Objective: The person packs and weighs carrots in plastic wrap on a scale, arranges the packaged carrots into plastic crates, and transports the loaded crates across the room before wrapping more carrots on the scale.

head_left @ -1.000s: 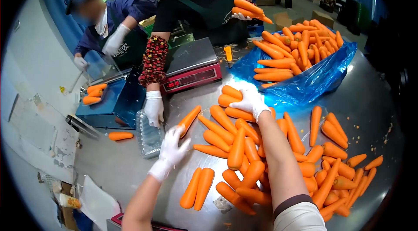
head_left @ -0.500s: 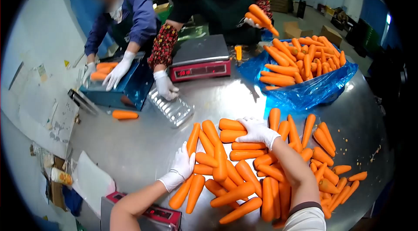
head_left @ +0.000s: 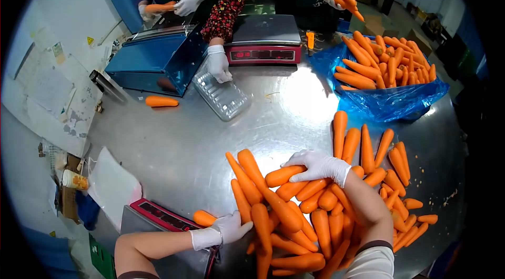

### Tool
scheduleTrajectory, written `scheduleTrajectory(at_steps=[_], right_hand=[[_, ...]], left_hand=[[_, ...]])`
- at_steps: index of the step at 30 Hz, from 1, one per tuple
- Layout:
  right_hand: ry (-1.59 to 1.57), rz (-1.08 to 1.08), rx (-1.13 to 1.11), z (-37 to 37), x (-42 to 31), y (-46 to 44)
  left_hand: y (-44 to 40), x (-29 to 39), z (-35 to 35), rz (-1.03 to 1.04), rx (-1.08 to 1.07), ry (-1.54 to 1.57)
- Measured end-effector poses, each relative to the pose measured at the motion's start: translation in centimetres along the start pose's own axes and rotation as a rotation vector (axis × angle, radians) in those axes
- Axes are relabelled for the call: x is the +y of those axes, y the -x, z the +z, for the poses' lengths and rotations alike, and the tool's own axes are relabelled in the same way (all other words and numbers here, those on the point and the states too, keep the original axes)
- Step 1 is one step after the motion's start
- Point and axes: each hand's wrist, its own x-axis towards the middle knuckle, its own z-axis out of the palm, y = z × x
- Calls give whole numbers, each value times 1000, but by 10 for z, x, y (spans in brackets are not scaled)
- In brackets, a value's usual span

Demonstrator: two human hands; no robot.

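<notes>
A heap of orange carrots (head_left: pixel 284 210) lies on the metal table in front of me. My right hand (head_left: pixel 321 167), in a white glove, reaches over the top of the heap, its thumb and fingers around the thick end of a carrot (head_left: pixel 283 175). At the left edge of the heap is my left hand (head_left: pixel 230 227), also gloved, fingers stretched toward the carrots beside it. Just behind that hand's wrist a single carrot (head_left: pixel 204 218) shows in part. Below my left forearm sits a scale with a red front (head_left: pixel 163 215).
Opposite, a co-worker's gloved hand (head_left: pixel 218 63) rests on a clear plastic tray (head_left: pixel 223 95) beside another scale (head_left: pixel 265 34). A blue bag (head_left: pixel 379 102) full of carrots stands back right. Left are a blue metal box (head_left: pixel 144 66) and a lone carrot (head_left: pixel 162 101).
My left hand has moved down and toward the scale. The carrots under both hands have shifted and heaped up. The other co-worker's hands have lifted carrots away from the blue box.
</notes>
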Motion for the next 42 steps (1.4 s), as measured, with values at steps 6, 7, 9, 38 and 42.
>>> scheduleTrajectory(at_steps=[6,7,9,38,42], right_hand=[[-227,-251,-24,18,3,-11],[-287,-272,-83,22,3,-14],[-276,-190,-316,24,-16,-11],[-92,194,-128,28,-65,0],[360,205,34,36,-91,3]], left_hand=[[22,6,-4,296,-37,-276],[24,9,-6,352,-111,-367],[23,14,-4,505,-455,-284],[-63,-139,-158,288,587,-1265],[32,-80,-134,382,845,-829]])
